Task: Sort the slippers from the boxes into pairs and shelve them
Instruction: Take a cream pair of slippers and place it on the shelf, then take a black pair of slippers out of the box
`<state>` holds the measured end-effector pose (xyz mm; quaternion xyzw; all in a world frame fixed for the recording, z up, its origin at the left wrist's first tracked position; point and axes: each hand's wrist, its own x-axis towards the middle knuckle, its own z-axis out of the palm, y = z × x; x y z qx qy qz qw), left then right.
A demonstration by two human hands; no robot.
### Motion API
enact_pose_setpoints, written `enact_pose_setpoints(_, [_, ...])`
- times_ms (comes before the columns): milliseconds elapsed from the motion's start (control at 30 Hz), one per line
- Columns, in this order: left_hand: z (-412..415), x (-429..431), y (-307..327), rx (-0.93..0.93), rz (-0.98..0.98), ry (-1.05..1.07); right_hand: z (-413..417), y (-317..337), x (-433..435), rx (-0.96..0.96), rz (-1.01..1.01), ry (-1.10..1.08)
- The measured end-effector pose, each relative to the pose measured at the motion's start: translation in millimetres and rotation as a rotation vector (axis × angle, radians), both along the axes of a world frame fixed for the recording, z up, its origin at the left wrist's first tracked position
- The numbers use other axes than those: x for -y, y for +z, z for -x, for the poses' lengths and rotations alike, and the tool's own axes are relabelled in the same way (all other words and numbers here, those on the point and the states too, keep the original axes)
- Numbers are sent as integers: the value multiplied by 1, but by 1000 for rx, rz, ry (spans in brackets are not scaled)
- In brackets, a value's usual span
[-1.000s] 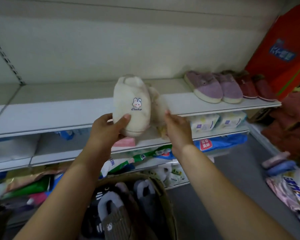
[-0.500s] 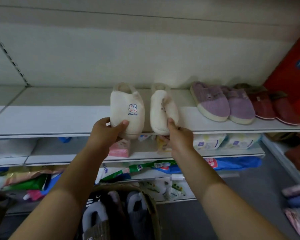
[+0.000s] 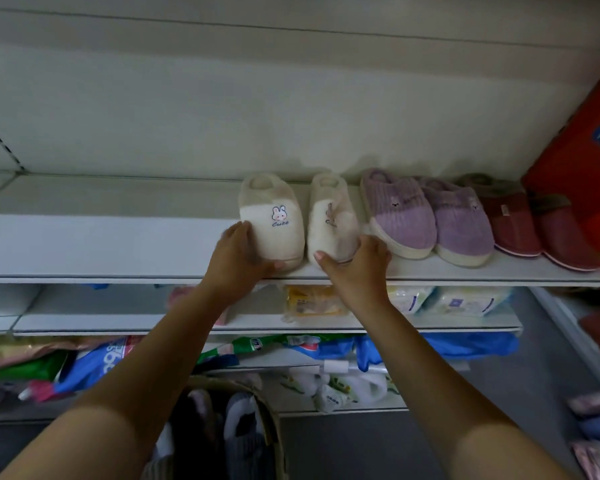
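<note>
On the top shelf (image 3: 118, 244), a person's left hand (image 3: 238, 263) and right hand (image 3: 355, 268) each cup a cream slipper (image 3: 274, 226) beside purple and red pairs, above a box (image 3: 271, 431) holding grey slippers.

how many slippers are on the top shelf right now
6, in a row on the top shelf: two cream slippers at the hands, two purple beside them, two dark red far right.

"Cute" under a rabbit badge on the left cream slipper (image 3: 274, 223)
</note>
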<state>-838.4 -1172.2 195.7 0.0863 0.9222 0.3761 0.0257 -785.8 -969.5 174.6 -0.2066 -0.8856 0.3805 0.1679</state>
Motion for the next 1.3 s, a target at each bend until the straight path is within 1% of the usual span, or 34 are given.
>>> enact_pose_setpoints(67, [1,-7,0,-14,-21,-26,5,-4,-1,-51,35,48])
enact_pose_setpoints(133, [5,-14,2,-15,-4,-53,9,-7,-2,-67,-23,79])
enact_pose_setpoints(233, [14,-25,7,-29,46,-82,15,-8,-7,-80,-99,62])
enact_pose_setpoints(433, [24,-32,13,-8,126,-124,21,-8,-14,-77,-185,52])
enact_pose_setpoints(533, [18,-27,14,-16,157,-104,17,-8,-13,-67,-188,80])
enact_pose_setpoints(633, [7,-16,13,-109,195,-93,4,-7,-10,-72,-186,92])
enact_pose_setpoints(700, [-3,-6,11,-177,230,-129,-10,-5,-6,-83,-225,105])
enact_pose_setpoints(767, [-15,8,9,-202,279,-169,-28,-4,1,-99,-283,148])
enact_pose_setpoints(867, [-34,35,6,-269,345,-250,-57,-5,16,-116,-399,210])
enact_pose_setpoints(933, [-52,59,4,-312,364,-296,-78,-7,34,-115,-439,247])
enact_pose_setpoints(1033, [-85,107,-3,-357,375,-341,-115,-16,77,-111,-443,308])
enact_pose_setpoints(1100, [-108,149,-13,-371,376,-354,-140,-30,116,-100,-401,345])
enact_pose_setpoints(1200, [-143,224,-36,-305,309,-257,-173,-57,187,3,-289,391])
enact_pose_setpoints(1300, [-180,302,-68,-170,240,-89,-198,-89,257,187,-238,450])
